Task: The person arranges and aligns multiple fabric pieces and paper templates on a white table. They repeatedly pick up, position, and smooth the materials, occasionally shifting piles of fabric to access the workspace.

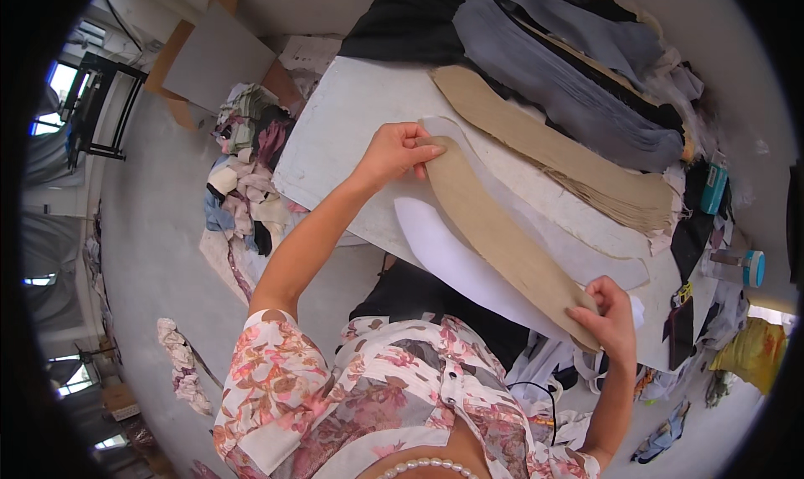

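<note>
A long curved tan fabric piece (496,232) is stretched between my two hands over the table. My left hand (395,154) pinches its far left end between thumb and fingers. At the near right end, my right hand (610,318) grips it with the thumb on top. Partly covered by the tan piece, a white curved piece (423,232) reaches toward the table's near edge. A pale, thin curved piece with a dark outline (610,260) lies just beyond it. Farther back rests a stack of tan fabric pieces (557,151) of similar shape.
The pale tabletop (335,136) carries grey-blue fabric stacks (561,77) and black cloth (406,23) at the back. At right are a teal box (713,189), a teal-lidded container (752,268) and a dark phone-like object (681,337). Fabric scraps (247,177) heap at left.
</note>
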Tool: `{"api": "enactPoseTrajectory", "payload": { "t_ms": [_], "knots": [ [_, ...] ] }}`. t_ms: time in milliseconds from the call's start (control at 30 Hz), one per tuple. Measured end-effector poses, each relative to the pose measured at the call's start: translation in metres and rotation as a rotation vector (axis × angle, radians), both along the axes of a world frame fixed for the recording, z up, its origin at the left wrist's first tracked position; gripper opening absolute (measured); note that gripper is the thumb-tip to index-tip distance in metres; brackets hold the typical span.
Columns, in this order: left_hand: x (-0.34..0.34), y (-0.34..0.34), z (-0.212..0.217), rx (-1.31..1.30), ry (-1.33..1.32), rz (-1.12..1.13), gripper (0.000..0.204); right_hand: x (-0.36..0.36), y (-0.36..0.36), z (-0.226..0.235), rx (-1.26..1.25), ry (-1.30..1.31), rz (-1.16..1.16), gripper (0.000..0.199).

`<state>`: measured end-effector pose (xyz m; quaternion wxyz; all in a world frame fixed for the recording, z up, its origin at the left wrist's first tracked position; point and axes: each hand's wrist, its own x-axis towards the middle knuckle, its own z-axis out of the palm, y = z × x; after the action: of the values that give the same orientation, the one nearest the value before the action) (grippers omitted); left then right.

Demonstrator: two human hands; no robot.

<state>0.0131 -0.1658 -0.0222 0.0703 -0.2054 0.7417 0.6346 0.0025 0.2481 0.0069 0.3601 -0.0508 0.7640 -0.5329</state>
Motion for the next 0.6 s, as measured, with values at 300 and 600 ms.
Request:
{"api": "enactPoseTrajectory", "payload": {
  "t_ms": [300, 600],
  "knots": [
    [-0.026, -0.012, -0.025, -0.346, 0.112, 0.087, 0.016, -0.022, -0.03, -0.027, -0.001, 0.05, -0.012, 0.029],
    [-0.032, -0.019, -0.047, -0.594, 0.141, 0.105, 0.018, -0.031, -0.036, -0.032, 0.013, 0.085, -0.029, 0.029]
  ]
}}
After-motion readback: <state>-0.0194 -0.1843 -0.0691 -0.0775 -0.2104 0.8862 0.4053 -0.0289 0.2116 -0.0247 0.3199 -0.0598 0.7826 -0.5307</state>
